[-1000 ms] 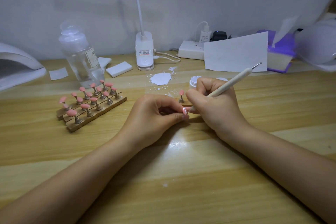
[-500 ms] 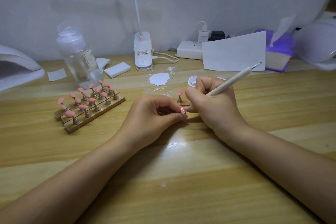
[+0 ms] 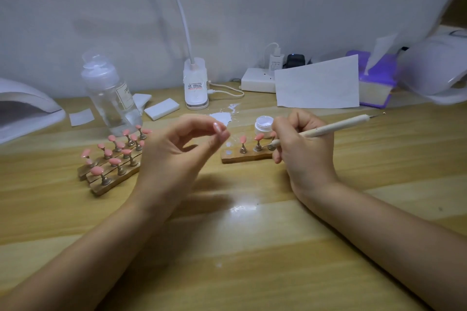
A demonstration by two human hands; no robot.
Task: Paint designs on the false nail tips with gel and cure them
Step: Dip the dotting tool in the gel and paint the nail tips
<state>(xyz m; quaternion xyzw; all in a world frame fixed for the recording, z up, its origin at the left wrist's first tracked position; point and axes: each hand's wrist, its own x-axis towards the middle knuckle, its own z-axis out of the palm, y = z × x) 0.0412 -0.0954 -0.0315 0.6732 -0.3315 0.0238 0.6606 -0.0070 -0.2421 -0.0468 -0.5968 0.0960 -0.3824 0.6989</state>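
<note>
The left hand (image 3: 177,156), lifted off the wooden table (image 3: 252,247), pinches a pink nail tip (image 3: 217,129) between thumb and forefinger. The right hand (image 3: 303,149) grips a dotting pen (image 3: 333,127), its lower end beside the small wooden holder (image 3: 242,156).

A left hand (image 3: 174,156), motion-blurred, pinches a pale nail tip (image 3: 216,127) whose painted design is too smeared to read. At 3 o'clock of it, the right hand (image 3: 303,149) covers the far end of a wooden nail stand (image 3: 242,156) and the middle of a dotting pen (image 3: 336,127). A curing lamp (image 3: 27,111) at 9 o'clock is cut by the frame's edge. The clear bottle's (image 3: 111,98) label is illegible.
</note>
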